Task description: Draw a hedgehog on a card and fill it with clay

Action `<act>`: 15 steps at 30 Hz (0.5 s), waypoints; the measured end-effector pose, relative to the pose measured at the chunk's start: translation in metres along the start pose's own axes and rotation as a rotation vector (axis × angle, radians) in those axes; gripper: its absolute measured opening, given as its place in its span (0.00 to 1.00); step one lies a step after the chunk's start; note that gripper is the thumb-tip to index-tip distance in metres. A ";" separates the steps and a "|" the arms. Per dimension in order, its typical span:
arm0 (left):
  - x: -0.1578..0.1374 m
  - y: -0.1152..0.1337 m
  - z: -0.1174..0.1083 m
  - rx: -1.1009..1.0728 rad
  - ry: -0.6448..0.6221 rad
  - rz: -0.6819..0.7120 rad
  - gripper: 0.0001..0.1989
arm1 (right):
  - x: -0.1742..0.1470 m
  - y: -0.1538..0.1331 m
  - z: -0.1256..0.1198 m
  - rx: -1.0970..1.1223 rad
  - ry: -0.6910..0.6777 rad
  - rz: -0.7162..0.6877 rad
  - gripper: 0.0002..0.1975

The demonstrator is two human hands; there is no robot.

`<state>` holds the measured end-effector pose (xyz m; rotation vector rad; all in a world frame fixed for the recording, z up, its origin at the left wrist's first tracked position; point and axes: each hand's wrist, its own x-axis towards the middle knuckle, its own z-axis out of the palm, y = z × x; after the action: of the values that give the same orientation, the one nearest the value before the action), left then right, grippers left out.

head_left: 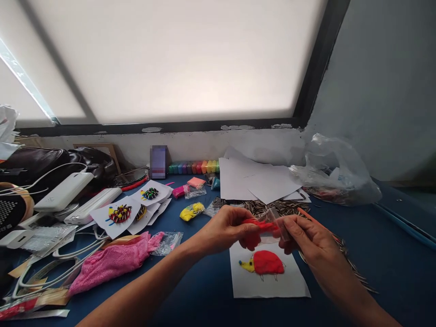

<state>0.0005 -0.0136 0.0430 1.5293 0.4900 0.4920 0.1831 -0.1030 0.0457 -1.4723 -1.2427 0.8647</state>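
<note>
Both of my hands are raised above a white sheet of paper point(272, 288). Between them is a small clear plastic bag point(272, 218) with red modelling clay point(260, 225) at it; whether all the clay is inside I cannot tell. My left hand point(220, 231) is closed on the clay end of the bag. With thumb and fingers my right hand point(306, 236) pinches the bag's other edge. On the paper below lies a hedgehog picture point(267, 262) with a red clay body, yellow clay face, blue nose and drawn legs.
Striped sunflower seeds point(269, 209) lie behind and right of my hands. White sheets point(255, 177) and a plastic bag point(344, 177) are farther back. Yellow clay point(191, 211), finished hedgehog pictures point(119, 214), a pink cloth point(112, 261) and white power banks point(64, 190) lie left.
</note>
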 end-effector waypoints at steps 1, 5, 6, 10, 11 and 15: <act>0.000 0.000 -0.001 0.006 -0.004 0.001 0.16 | 0.000 -0.001 0.000 0.000 -0.023 0.003 0.19; -0.001 0.003 -0.004 0.059 0.020 -0.006 0.14 | 0.001 -0.002 -0.002 -0.026 -0.073 -0.005 0.19; -0.001 0.004 -0.004 0.073 0.033 0.001 0.14 | 0.002 -0.002 -0.002 -0.032 -0.075 -0.006 0.18; -0.001 0.005 -0.005 0.065 0.071 0.019 0.16 | 0.001 -0.002 -0.002 -0.040 -0.126 -0.004 0.17; -0.001 0.005 -0.005 0.058 0.079 0.014 0.17 | 0.000 -0.002 -0.001 -0.040 -0.143 -0.004 0.17; -0.001 0.002 -0.003 0.049 0.102 -0.012 0.18 | -0.002 -0.004 0.003 -0.050 -0.164 0.008 0.18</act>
<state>-0.0023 -0.0116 0.0451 1.5529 0.5942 0.5539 0.1789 -0.1044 0.0490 -1.4700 -1.3889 0.9823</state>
